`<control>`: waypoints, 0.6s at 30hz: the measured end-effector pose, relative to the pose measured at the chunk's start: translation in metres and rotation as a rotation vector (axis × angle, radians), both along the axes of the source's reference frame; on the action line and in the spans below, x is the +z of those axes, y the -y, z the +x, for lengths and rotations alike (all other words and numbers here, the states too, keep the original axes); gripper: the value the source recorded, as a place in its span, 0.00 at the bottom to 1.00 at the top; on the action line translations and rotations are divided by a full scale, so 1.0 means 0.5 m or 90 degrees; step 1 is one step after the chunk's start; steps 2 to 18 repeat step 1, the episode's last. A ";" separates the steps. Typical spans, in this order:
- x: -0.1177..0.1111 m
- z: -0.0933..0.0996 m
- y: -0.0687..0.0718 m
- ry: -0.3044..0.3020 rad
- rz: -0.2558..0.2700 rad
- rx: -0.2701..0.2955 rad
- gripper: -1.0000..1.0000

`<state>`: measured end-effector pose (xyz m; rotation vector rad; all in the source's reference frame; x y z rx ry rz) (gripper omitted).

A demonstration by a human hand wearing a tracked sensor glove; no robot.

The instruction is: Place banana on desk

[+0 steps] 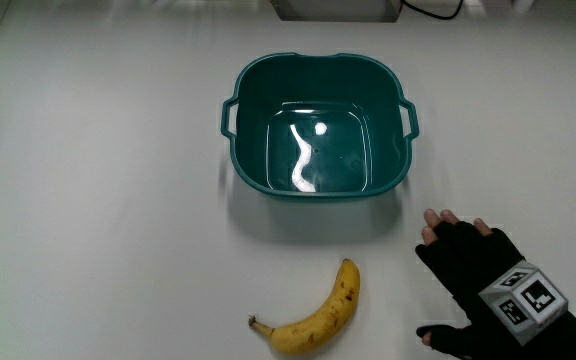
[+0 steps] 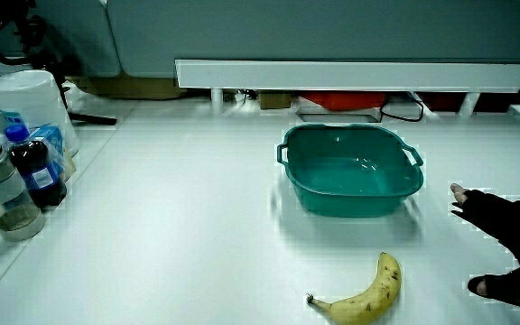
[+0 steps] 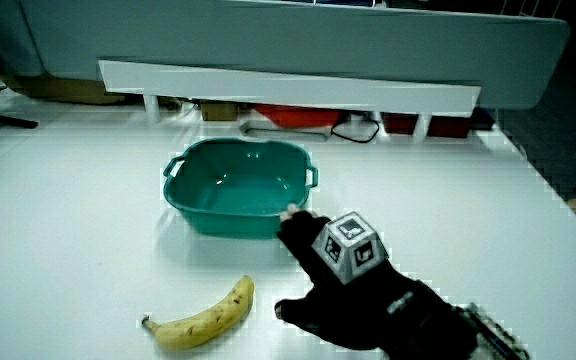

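Note:
A yellow banana (image 1: 316,316) with brown specks lies on the white desk, nearer to the person than the teal basin (image 1: 318,127); it shows in both side views (image 2: 365,295) (image 3: 203,316). The gloved hand (image 1: 483,286) rests low over the desk beside the banana, apart from it, fingers spread and thumb out, holding nothing. The patterned cube sits on its back. In both side views the hand (image 2: 504,244) (image 3: 343,275) reaches toward the basin's near corner.
The teal basin (image 2: 354,170) with two handles holds nothing (image 3: 240,187). Bottles and a white container (image 2: 25,135) stand at the table's edge in a side view. A low white partition (image 2: 350,74) with cables runs along the table.

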<state>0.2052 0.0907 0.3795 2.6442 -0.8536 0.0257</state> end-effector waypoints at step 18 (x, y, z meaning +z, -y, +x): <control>-0.004 -0.002 0.001 0.006 -0.003 0.003 0.00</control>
